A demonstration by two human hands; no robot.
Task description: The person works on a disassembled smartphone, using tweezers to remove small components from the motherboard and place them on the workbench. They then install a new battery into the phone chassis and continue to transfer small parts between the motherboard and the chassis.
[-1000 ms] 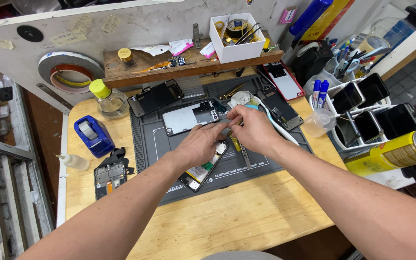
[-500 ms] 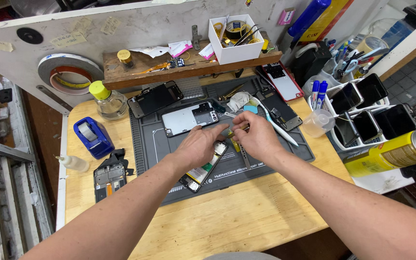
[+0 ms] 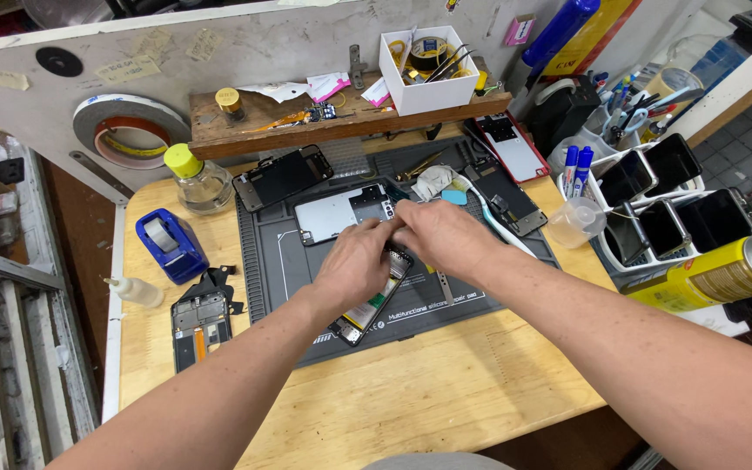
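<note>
Both hands, left hand (image 3: 357, 265) and right hand (image 3: 441, 237), close their fingers on the opened black smartphone body (image 3: 372, 300) lying mid-way on the dark grey silicone repair mat (image 3: 280, 261) (mat centred on the counter (image 3: 411, 400)). Best pressing gently, keeping the phone flat against the mat.

**Colours on the repair bench**

The work mat (image 3: 480, 296) is dark grey with thin white outlines on it, lying on a pale, light-brown wooden table (image 3: 411, 400). At the left stands a bright blue tape dispenser (image 3: 170, 245); beyond it a clear bottle (image 3: 198, 181) wears a yellow cap. A white box (image 3: 428, 74) sits far, on a brown wooden shelf (image 3: 306, 122). At the right, a spray can (image 3: 724, 274) is yellow.
</note>
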